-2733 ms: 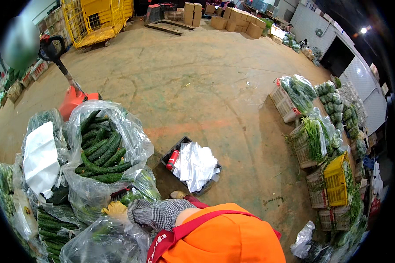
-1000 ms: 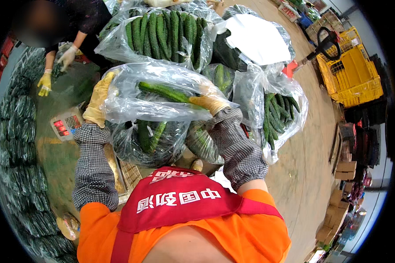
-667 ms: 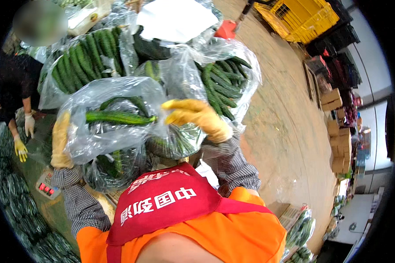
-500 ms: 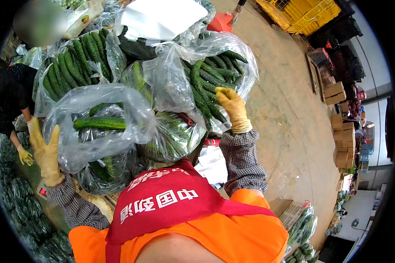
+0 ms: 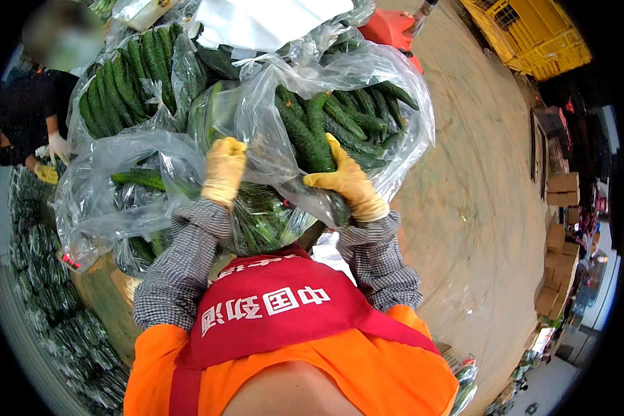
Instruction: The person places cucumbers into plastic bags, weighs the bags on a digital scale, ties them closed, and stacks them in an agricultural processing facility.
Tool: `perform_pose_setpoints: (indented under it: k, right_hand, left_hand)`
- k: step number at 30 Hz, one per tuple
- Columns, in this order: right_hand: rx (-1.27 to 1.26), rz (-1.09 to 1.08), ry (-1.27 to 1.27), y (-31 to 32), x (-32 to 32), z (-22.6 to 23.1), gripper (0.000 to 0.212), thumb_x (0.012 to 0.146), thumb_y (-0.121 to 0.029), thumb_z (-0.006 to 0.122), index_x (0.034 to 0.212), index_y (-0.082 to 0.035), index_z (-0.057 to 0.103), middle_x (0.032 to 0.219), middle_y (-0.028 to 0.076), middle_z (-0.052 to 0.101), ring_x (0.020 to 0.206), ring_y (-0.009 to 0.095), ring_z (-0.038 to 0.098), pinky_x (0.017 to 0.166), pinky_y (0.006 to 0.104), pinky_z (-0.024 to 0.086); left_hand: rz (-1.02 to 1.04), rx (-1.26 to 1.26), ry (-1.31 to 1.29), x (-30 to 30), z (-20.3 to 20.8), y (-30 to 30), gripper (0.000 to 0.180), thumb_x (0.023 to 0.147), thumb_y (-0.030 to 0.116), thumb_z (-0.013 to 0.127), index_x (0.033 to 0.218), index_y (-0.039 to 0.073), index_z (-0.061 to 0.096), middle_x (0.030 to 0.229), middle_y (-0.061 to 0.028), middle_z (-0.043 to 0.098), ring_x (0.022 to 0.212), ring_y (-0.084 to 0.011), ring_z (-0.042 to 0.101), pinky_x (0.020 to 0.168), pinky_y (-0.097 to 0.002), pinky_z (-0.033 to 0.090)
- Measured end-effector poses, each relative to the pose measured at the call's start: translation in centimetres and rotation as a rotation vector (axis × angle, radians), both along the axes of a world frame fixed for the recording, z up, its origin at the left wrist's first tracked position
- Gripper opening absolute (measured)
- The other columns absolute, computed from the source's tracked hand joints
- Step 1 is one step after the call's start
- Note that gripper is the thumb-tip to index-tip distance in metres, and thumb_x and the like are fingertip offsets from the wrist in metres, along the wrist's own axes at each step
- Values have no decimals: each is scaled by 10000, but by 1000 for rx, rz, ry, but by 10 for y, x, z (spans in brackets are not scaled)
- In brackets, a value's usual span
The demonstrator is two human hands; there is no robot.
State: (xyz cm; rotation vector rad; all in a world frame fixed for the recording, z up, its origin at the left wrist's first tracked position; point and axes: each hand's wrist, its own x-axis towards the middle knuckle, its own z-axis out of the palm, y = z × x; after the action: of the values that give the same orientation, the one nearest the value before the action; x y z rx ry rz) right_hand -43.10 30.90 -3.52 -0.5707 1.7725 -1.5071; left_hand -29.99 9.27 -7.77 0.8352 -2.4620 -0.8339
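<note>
A clear plastic bag (image 5: 260, 142) lies open on its side, its mouth spread around several dark green, bumpy cucumbers (image 5: 357, 118). My right hand (image 5: 353, 184), in a yellow glove, is closed around the lower ends of a few cucumbers (image 5: 305, 142) at the bag's near side. My left hand (image 5: 224, 173), also gloved in yellow, has its fingers curled at the bag's left edge, against the film. Left of it, another open clear bag (image 5: 90, 191) surrounds a lone cucumber (image 5: 139, 179). Below and between my hands sits a tied bag of cucumbers (image 5: 256, 225).
A full bag of cucumbers (image 5: 121, 90) stands at the far left, with a white sheet (image 5: 267, 24) beside it. A co-worker's gloved hand (image 5: 46, 173) shows at the left edge. Beyond are a red container (image 5: 387, 29), a yellow cage cart (image 5: 534, 35) and cardboard boxes (image 5: 561, 191).
My left hand has left the open bag on the left and moved right, its fingers now curled. My right hand has come down and inward onto the cucumbers.
</note>
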Motion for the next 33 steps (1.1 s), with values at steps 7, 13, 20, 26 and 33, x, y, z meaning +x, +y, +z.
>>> perform_pose_setpoints:
  k: [7,13,20,26,33]
  right_hand:
    - [-103,158,-157,21,-15,46,736,583,-305,688,1198,23,452,944,93,572,804,155,528,740,250,412]
    - [-430,-52,48,8,-11,91,582,565,-327,698,1007,33,580,784,26,552,711,117,500,649,239,393]
    - [-810,-236,43,-27,-10,166,706,640,-328,653,1202,22,406,1133,217,521,990,287,546,882,436,434]
    - [-1004,-126,-116,-67,16,180,666,767,-304,576,1288,15,310,1014,61,509,929,197,507,926,424,374]
    - [-843,466,-131,-201,144,152,655,681,-162,654,1221,91,381,1000,154,593,896,247,578,842,435,450]
  left_hand:
    - [92,381,232,21,44,-12,238,785,71,557,1021,38,570,752,-29,517,615,-108,469,568,-237,419]
    - [5,211,316,48,102,-4,315,788,14,567,1101,28,539,864,-17,503,715,-76,466,622,-197,413]
    - [-16,-84,349,104,141,-24,325,788,-12,539,1112,13,534,892,-63,514,715,-128,479,635,-225,428]
    - [612,-913,259,199,211,-58,425,762,75,603,1166,7,488,1166,-147,503,1062,-314,470,916,-385,366]
    - [843,-633,-20,259,161,-103,1076,650,495,699,1378,35,53,1398,-223,159,1262,-431,179,1022,-486,212]
